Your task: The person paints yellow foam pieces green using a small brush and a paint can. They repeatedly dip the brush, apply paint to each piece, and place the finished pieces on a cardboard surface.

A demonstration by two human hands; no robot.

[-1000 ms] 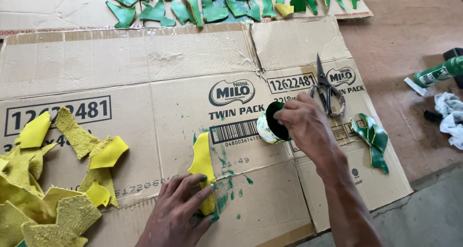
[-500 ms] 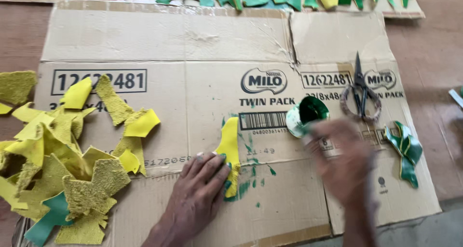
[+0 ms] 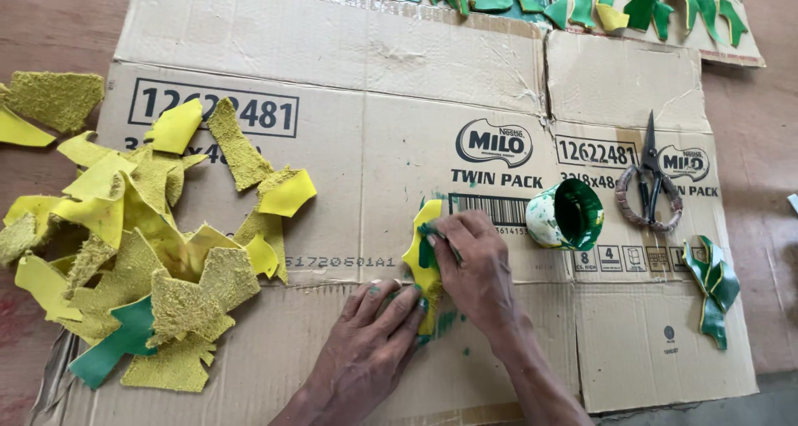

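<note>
Work surface: we see a flattened brown cardboard box (image 3: 332,77) filling most of the frame.
Piece in hand: a yellow leaf-shaped cut piece (image 3: 418,256), partly painted green, lies just below the centre of the frame.
Left hand: our left hand (image 3: 370,343) lies flat and open, fingers spread, pressing the lower end of the yellow piece; it grips nothing.
Right hand: our right hand (image 3: 474,272) is curled over the upper part of the piece, fingertips pinched at a green smear; we cannot tell what, if anything, it pinches.
Paint pot: a small white pot of green paint (image 3: 565,216) stands just right of the right hand.
Scissors: worn metal scissors (image 3: 648,185) lie further right.
Left side: a heap of yellow cut pieces (image 3: 133,243).
Top edge: a row of green painted pieces (image 3: 640,6).
Lower right: two green pieces (image 3: 711,280) lie on the cardboard.
</note>
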